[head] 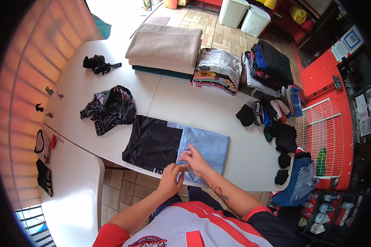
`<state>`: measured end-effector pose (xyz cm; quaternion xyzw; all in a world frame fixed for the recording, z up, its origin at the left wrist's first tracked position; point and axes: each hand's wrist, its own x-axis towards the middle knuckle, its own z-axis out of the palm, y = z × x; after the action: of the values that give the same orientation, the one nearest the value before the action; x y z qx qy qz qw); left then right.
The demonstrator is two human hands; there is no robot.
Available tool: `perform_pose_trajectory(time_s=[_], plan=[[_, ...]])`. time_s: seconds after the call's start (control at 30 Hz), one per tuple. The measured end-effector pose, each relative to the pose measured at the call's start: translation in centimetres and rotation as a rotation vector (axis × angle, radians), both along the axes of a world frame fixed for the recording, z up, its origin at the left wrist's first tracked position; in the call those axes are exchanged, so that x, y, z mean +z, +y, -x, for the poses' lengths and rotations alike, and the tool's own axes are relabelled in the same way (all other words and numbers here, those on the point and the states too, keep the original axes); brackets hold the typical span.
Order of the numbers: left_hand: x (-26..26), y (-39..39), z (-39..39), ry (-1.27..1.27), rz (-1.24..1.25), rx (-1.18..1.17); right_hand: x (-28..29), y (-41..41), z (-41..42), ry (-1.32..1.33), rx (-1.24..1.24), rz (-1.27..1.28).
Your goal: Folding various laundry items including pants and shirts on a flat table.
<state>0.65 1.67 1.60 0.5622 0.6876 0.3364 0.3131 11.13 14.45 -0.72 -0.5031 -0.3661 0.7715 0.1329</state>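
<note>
A folded light blue cloth (208,143) lies on the white table in front of me, over or against the right side of a flat black garment (154,142). Above the blue cloth is my right hand (194,159), its fingers partly spread near the cloth's hemmed left edge. My left hand (172,177) is at the table's near edge, with bent fingers close to the right hand's. Whether it pinches the cloth's edge cannot be told. A crumpled black patterned garment (113,106) lies to the upper left of the black one.
Folded beige blankets (165,46), stacked folded clothes (219,66) and a darker clothes pile (266,68) line the far side. Rolled black socks (285,139) lie along the right edge. A small black garment (99,64) is at far left. A second white table (74,185) adjoins.
</note>
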Motion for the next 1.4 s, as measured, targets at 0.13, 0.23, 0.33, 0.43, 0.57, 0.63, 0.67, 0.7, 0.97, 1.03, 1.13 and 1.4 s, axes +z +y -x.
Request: perform_pose_trajectory(time_s=[0.13,0.23,0.33,0.43,0.57,0.63,0.67,0.7,0.97,1.03,1.13,1.4], plan=[[-0.4,1.5,-1.5,0.078,0.08,-0.523,-0.6,-0.4,-2.1,0.136,-0.169,0.057],[-1.8,4.6,-2.2,0.311,-0.149,-0.512,-2.3,1.3,-6.7,-0.502,0.03,-0.896],[-3.7,8.0,-0.2,0.438,-0.147,-0.421,-4.9,2.1,-8.1,-1.009,0.023,-1.447],[-4.6,8.4,3.5,0.552,-0.109,-0.353,-6.2,2.0,-8.6,-1.181,0.082,-1.48],[-3.9,5.5,5.3,0.557,-0.08,-0.443,-6.1,1.0,-10.3,-1.063,-0.085,-1.054],[-3.5,3.3,5.2,0.56,-0.03,-0.56,-5.3,1.0,-11.4,-0.948,-0.166,-0.846],[-3.4,2.3,5.2,0.559,-0.033,-0.602,-4.6,1.2,-11.8,-0.862,-0.103,-0.62],[-3.4,1.5,5.1,0.565,-0.009,-0.606,-3.8,1.6,-11.9,-0.783,-0.053,-0.37],[-2.6,-2.2,6.1,0.188,0.128,-0.427,6.2,2.7,-2.5,-0.04,0.038,-0.424],[-2.4,-3.0,6.6,-0.309,0.302,-0.289,6.0,1.8,3.3,-0.042,0.148,-0.481],[-3.0,-3.8,7.3,-0.723,0.438,-0.086,2.5,-0.6,13.4,-0.128,0.283,-0.602],[-7.2,-4.4,7.6,-1.558,0.633,0.524,-2.3,-2.2,20.6,-0.164,0.254,-0.411]])
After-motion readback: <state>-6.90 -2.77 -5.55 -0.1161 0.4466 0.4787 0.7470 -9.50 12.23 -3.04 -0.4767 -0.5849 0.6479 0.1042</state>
